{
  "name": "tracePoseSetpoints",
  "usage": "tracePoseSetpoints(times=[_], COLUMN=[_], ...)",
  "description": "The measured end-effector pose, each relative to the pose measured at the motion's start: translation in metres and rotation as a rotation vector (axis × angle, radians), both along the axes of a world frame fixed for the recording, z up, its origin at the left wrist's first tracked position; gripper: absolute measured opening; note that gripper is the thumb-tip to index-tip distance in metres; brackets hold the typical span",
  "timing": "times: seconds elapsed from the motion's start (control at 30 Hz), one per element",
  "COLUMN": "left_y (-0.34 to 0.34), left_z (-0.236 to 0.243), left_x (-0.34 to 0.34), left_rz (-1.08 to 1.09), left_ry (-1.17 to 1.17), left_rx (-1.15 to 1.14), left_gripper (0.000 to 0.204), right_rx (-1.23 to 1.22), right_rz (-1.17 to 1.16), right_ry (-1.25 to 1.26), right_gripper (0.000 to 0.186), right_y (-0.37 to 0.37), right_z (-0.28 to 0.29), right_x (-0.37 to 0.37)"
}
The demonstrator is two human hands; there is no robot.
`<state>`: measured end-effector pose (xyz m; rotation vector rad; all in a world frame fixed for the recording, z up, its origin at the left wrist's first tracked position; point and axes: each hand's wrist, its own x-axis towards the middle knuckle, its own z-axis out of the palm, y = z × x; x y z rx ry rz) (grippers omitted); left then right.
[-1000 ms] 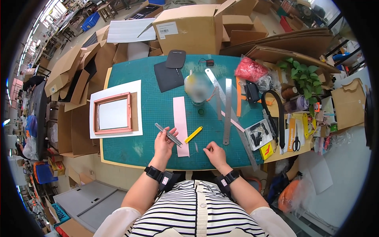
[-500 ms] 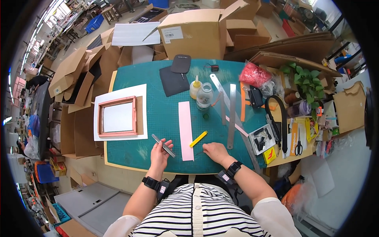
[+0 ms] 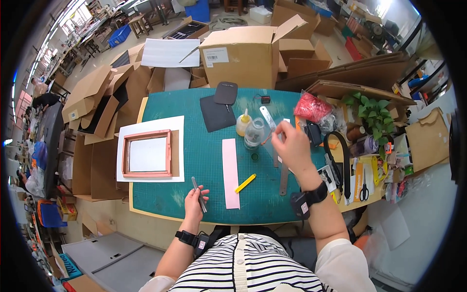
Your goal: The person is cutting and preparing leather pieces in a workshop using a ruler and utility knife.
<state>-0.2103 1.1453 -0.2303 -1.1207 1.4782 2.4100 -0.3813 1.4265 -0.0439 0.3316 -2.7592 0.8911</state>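
My left hand [image 3: 194, 202], near the front edge of the green mat [image 3: 160, 199], is closed around slim silvery rods [image 3: 198, 194]. My right hand [image 3: 287, 143] is raised at the glass jar [image 3: 254, 136], fingers pinched; anything between them is too small to make out, and it partly hides the steel rulers [image 3: 283, 180]. Left of the jar stands a glue bottle [image 3: 242, 124]; a green lid [image 3: 255, 157] lies in front. A pink strip [image 3: 230, 170] and a yellow cutter [image 3: 245, 183] lie between my hands. A pink frame [image 3: 147, 176] rests on white board [image 3: 179, 126] at left.
Cardboard boxes [image 3: 238, 61] crowd the far side and left. At right are a red bag [image 3: 311, 106], a plant [image 3: 367, 112], a black strap [image 3: 345, 155] and scissors [image 3: 364, 192]. Black pads [image 3: 214, 117] lie at the back. A person [image 3: 41, 100] bends at a far-left bench.
My right hand has risen from beside the yellow cutter up and right to the jar. My left hand has shifted slightly down, still holding the rods. The view has shifted too.
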Motion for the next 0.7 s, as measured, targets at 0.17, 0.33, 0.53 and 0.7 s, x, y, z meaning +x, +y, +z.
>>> tracePoseSetpoints(times=[0.17, 0.33, 0.53, 0.7], left_y=[-0.002, 0.009, 0.008, 0.017], left_z=[-0.017, -0.021, -0.055, -0.05], left_x=[0.007, 0.01, 0.011, -0.011], left_rz=[-0.105, -0.148, -0.203, -0.289], left_ry=[-0.089, -0.132, -0.069, 0.034], left_rx=[-0.143, -0.268, -0.518, -0.941], left_gripper=[0.023, 0.033, 0.046, 0.051], right_rx=[0.399, 0.616, 0.52, 0.346], right_rz=[0.094, 0.212, 0.246, 0.464], right_ry=[0.042, 0.106, 0.181, -0.33], right_gripper=[0.009, 0.005, 0.006, 0.02], right_y=[-0.005, -0.019, -0.029, -0.009], right_z=[0.018, 0.025, 0.023, -0.07], right_x=[-0.031, -0.051, -0.033, 0.028])
